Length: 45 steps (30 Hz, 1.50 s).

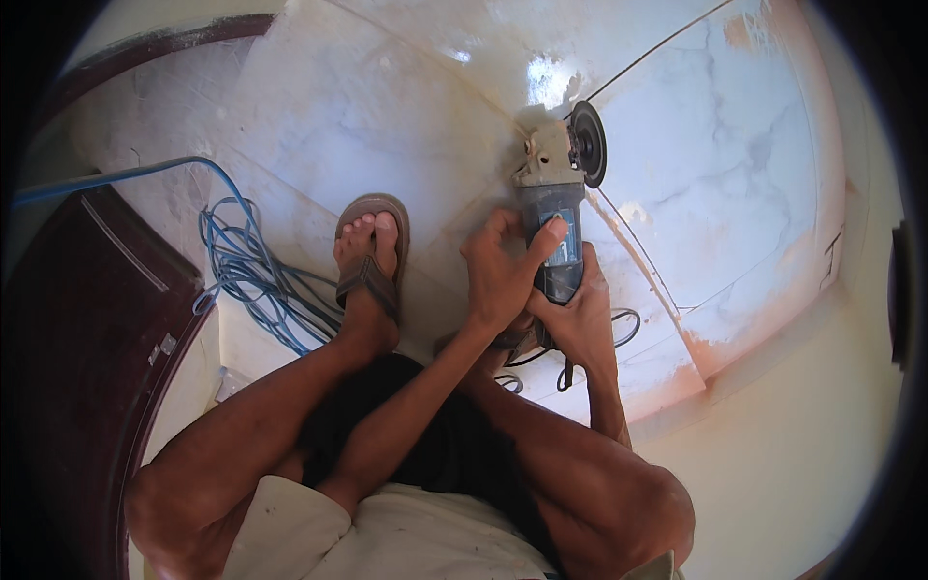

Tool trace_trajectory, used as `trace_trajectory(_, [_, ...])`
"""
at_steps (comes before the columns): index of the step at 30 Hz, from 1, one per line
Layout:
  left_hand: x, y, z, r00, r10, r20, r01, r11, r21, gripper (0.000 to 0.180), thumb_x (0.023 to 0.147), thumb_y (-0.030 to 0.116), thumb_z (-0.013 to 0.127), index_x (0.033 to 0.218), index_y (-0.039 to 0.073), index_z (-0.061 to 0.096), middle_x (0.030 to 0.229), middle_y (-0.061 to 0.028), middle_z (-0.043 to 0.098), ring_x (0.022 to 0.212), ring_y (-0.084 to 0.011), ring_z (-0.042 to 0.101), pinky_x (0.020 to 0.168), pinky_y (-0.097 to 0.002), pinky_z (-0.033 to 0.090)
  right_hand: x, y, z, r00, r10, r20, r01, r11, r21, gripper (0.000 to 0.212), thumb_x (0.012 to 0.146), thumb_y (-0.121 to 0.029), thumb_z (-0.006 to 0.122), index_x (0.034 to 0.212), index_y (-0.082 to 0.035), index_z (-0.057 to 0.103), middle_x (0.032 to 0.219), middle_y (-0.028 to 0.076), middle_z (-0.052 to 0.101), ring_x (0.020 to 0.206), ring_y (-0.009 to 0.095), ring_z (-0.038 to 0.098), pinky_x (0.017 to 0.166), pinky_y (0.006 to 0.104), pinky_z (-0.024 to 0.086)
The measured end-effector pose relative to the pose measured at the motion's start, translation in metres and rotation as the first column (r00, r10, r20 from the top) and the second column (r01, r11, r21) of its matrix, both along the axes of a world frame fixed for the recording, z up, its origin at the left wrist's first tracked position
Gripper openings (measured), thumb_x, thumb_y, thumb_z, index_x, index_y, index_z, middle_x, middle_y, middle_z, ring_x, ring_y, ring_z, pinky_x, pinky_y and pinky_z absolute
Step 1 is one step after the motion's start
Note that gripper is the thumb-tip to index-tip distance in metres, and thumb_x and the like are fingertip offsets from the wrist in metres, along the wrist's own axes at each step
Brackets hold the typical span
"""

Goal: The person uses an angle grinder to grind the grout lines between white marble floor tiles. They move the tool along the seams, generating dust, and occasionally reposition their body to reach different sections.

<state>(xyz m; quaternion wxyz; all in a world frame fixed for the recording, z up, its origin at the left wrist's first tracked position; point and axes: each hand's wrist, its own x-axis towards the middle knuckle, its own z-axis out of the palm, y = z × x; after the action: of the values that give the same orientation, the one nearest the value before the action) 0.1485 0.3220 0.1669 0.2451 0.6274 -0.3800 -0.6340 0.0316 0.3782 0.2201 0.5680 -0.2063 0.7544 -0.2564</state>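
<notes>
An angle grinder [556, 208] with a dark body and a dusty metal head is in both my hands, its head pointing away from me. The black disc [588, 145] stands on edge at the right of the head, over the marbled floor tiles. My left hand [507, 261] grips the body from the left, its thumb lying on top. Around the rear end of the body, my right hand [577, 309] is closed from the right. Whether the disc touches the tile I cannot tell.
A tangled blue cable [253, 261] lies left of my sandalled foot [372, 251]. A dark red door [87, 377] stands at the left. Black cord [626, 329] loops beside my right hand. A thin dark cut line [657, 48] runs across the white tiles [715, 145] toward the wall [802, 387].
</notes>
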Motion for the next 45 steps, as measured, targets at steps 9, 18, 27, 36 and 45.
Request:
trace_trajectory(9, [0.0003, 0.0031, -0.0031, 1.000, 0.008, -0.016, -0.008, 0.999, 0.034, 0.056, 0.088, 0.041, 0.091, 0.099, -0.011, 0.075, 0.091, -0.0182, 0.079, 0.086, -0.0203, 0.073, 0.085, -0.0365, 0.057, -0.0012, 0.0002, 0.0029, 1.000, 0.012, 0.004, -0.012, 1.000, 0.015, 0.065, 0.081, -0.027, 0.090, 0.127, 0.006, 0.058, 0.095, 0.020, 0.077, 0.084, 0.027, 0.078, 0.077, 0.0402, 0.061])
trace_trajectory(18, [0.0010, 0.0046, -0.0037, 1.000, -0.001, -0.015, 0.001, 0.999, 0.046, 0.059, 0.088, 0.043, 0.090, 0.099, -0.012, 0.074, 0.091, -0.0191, 0.079, 0.085, -0.0210, 0.073, 0.084, -0.0360, 0.058, -0.0010, 0.0006, 0.0048, 1.000, 0.007, -0.001, -0.007, 1.000, 0.011, 0.067, 0.081, -0.028, 0.091, 0.127, 0.006, 0.058, 0.096, 0.020, 0.077, 0.085, 0.026, 0.078, 0.078, 0.0400, 0.061])
trace_trajectory(27, [0.0005, 0.0013, 0.0005, 1.000, -0.016, -0.010, 0.016, 0.999, 0.052, 0.058, 0.089, 0.042, 0.090, 0.101, -0.013, 0.075, 0.092, -0.0203, 0.080, 0.085, -0.0220, 0.075, 0.084, -0.0368, 0.059, -0.0011, -0.0005, 0.0072, 1.000, 0.000, 0.002, 0.000, 1.000, 0.025, 0.066, 0.081, -0.028, 0.091, 0.127, 0.005, 0.058, 0.096, 0.020, 0.077, 0.086, 0.026, 0.078, 0.078, 0.0400, 0.062])
trace_trajectory(36, [-0.0001, 0.0033, 0.0019, 1.000, 0.003, -0.013, -0.002, 0.998, 0.064, 0.057, 0.089, 0.041, 0.091, 0.100, -0.013, 0.074, 0.091, -0.0188, 0.078, 0.084, -0.0205, 0.074, 0.082, -0.0357, 0.058, -0.0020, -0.0016, 0.0114, 1.000, 0.023, 0.000, -0.023, 0.999, 0.047, 0.065, 0.080, -0.027, 0.090, 0.126, 0.006, 0.058, 0.096, 0.020, 0.076, 0.086, 0.027, 0.077, 0.078, 0.0407, 0.061])
trace_trajectory(45, [0.0010, 0.0044, 0.0017, 0.999, 0.003, -0.032, -0.001, 0.998, 0.066, 0.055, 0.092, 0.041, 0.090, 0.101, -0.011, 0.072, 0.092, -0.0172, 0.077, 0.086, -0.0190, 0.072, 0.083, -0.0352, 0.057, -0.0018, 0.0040, 0.0073, 1.000, -0.005, -0.003, 0.005, 1.000, 0.014, 0.065, 0.080, -0.027, 0.089, 0.125, 0.007, 0.058, 0.096, 0.020, 0.075, 0.087, 0.025, 0.075, 0.078, 0.0401, 0.061])
